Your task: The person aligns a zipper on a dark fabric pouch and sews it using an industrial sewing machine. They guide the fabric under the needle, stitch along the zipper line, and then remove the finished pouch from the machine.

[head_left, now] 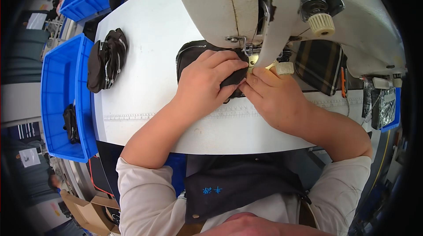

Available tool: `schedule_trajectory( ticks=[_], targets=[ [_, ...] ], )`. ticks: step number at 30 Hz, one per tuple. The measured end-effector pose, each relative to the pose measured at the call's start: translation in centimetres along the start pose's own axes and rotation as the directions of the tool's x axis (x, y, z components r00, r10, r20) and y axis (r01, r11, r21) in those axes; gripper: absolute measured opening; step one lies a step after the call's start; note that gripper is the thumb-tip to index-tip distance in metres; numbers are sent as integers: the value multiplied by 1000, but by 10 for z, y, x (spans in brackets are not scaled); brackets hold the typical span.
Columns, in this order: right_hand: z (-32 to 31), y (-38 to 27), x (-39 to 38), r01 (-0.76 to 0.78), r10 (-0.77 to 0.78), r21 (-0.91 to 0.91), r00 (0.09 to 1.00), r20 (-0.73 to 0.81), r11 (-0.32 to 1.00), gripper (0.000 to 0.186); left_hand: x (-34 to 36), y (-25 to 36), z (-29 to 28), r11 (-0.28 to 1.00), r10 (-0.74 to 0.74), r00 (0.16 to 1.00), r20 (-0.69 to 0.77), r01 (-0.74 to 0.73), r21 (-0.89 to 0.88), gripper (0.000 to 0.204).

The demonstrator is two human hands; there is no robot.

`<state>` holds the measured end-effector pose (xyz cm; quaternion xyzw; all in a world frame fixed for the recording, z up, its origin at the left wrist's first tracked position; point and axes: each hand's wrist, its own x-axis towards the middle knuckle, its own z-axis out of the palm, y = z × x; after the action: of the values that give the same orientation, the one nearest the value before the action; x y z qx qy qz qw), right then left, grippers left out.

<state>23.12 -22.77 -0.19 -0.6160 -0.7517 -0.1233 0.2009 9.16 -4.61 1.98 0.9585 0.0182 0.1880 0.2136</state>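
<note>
A dark zippered pouch (188,52) lies on the white table, its right edge beside the presser foot (249,50) of a sewing machine (218,9). My left hand (202,81) grips the pouch, fingers bent over its top and thumb at the near edge. Close to the needle area, my right hand (276,96) pinches the pouch's right edge with its fingertips. Both hands nearly meet there. What lies under my fingers is partly hidden, and the needle point is hard to make out.
Several dark zippered pouches (107,61) are piled at the table's left. Beyond stands a blue bin (66,75) holding a dark item; another blue bin (86,4) is at the back left. Plaid fabric (318,65) and an orange-handled tool (343,79) lie right of the needle.
</note>
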Motion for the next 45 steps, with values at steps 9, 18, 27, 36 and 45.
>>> schedule_trajectory(
  ticks=[9,18,27,36,45],
  targets=[
    [-14,-5,0,81,-69,-97,990,123,992,32,3,-1,-5,982,180,983,44,-182,58,40],
    [-13,-18,-4,110,-104,-95,992,65,989,24,1,0,0,955,231,970,74,-241,173,42],
    [-13,-19,-5,114,-109,-105,992,58,988,23,-1,1,-4,924,261,961,89,-275,267,33],
    [-13,-21,-4,113,-109,-76,992,66,991,24,-3,-4,8,929,283,959,6,-276,248,30],
    [-14,-20,-2,132,-127,-70,990,65,989,25,-3,-9,18,936,319,944,-84,-300,185,29]
  ],
)
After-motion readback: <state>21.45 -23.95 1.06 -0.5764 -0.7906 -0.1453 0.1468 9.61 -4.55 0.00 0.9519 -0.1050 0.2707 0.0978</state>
